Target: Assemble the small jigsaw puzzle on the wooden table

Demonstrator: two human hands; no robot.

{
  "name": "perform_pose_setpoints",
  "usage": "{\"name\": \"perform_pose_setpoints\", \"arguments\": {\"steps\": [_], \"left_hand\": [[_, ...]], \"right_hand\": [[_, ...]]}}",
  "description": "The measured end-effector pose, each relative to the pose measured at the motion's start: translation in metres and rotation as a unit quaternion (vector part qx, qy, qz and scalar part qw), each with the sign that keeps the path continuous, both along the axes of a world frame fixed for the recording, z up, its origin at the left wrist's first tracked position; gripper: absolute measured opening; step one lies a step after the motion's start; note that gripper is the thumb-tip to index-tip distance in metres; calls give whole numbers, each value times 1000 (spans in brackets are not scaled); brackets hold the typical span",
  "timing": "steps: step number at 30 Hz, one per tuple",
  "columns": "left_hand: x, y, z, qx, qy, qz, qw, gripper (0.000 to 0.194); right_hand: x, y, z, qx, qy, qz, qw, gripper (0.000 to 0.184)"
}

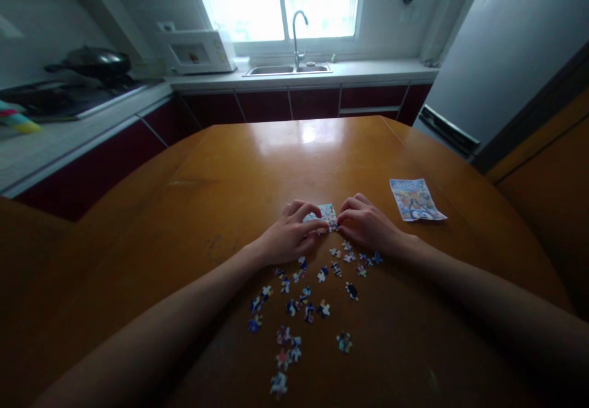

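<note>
A partly joined jigsaw puzzle (327, 213) lies flat on the wooden table, between my two hands. My left hand (294, 230) grips its left and lower edge, with thumb and index finger bent around that side and covering part of it. At the right edge, my right hand (363, 221) has its fingers curled and pressed against the puzzle; the fingertips are partly hidden. Nearer to me, several loose jigsaw pieces (309, 313) are scattered, some touching each other. One dark piece (352, 291) and a lone piece (344, 342) lie towards the right.
A creased picture sheet (416, 200) rests right of my right hand. The brown table (257, 169) has rounded corners. Beyond it stand a counter with a sink (289, 70), a microwave (197, 51) and a pan (99, 61) on the stove. A fridge (506, 46) is at right.
</note>
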State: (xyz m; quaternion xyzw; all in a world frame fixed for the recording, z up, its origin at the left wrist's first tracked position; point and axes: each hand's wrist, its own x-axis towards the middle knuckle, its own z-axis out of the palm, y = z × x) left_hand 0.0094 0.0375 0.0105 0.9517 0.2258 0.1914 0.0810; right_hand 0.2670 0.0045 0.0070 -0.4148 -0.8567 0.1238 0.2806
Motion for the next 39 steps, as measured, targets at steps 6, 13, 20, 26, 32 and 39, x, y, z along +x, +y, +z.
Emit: {"name": "perform_pose_setpoints", "arguments": {"steps": [6,13,20,26,32,39], "left_hand": [[0,0,1,-7,13,-6,1000,40],[1,-1,1,2,31,-4,1000,40],[1,-2,2,10,30,-7,999,38],[2,-2,4,7,38,-4,999,37],[2,-3,5,2,43,-2,999,36],[2,-3,4,5,46,-3,999,37]], "right_hand": [[-2,-1,-1,4,-16,-2,1000,12],[0,-2,-2,2,0,-2,1000,12],[2,-6,-1,18,14,-10,1000,15],[1,-7,0,10,2,-4,1000,16],[2,-5,-4,25,5,-3,1000,17],[2,-4,-6,28,13,0,1000,17]]}}
